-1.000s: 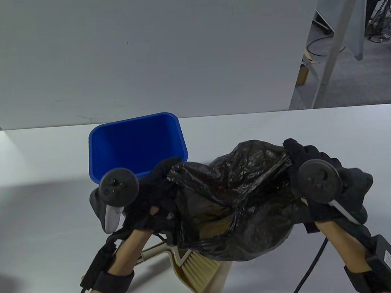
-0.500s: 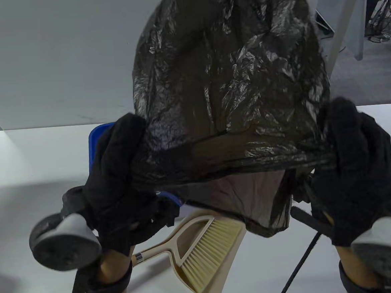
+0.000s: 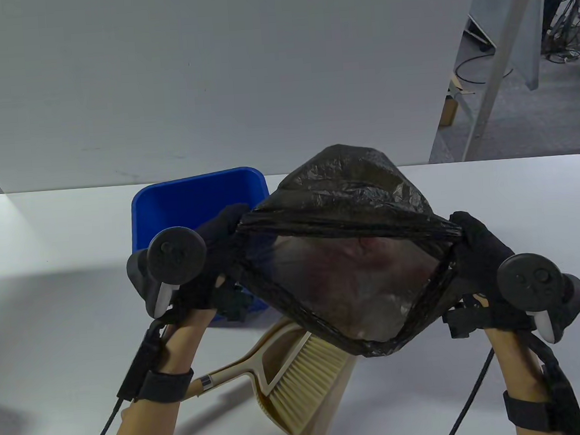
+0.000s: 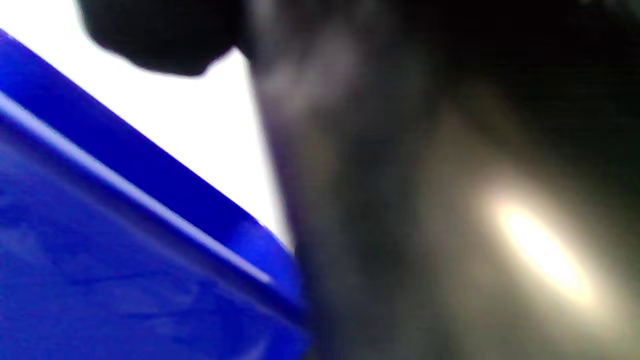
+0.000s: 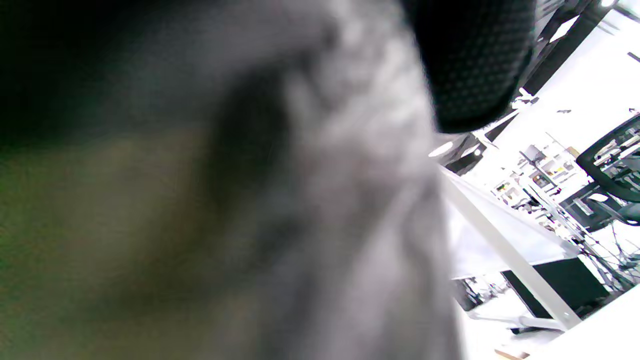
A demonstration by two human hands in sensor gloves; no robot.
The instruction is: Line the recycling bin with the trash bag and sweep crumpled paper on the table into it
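A black trash bag (image 3: 349, 208) hangs in the air over the table, puffed up, its mouth stretched wide toward the camera. My left hand (image 3: 223, 252) grips the bag's rim on the left, just over the near right corner of the blue bin (image 3: 195, 204). My right hand (image 3: 476, 254) grips the rim on the right. The bin stands upright, with no bag in it. In the left wrist view the bin's rim (image 4: 125, 180) runs beside blurred black plastic (image 4: 425, 200). Blurred bag film (image 5: 225, 200) fills the right wrist view. No crumpled paper shows.
A beige dustpan with a hand brush (image 3: 301, 380) lies on the white table (image 3: 52, 303) near the front edge, under the bag. A white wall panel stands behind the table. Floor, cables and a metal leg lie to the right.
The bag was flung up high in front of the camera half a second ago; now both hands have come down and apart, and the bag holds air with its mouth spread open.
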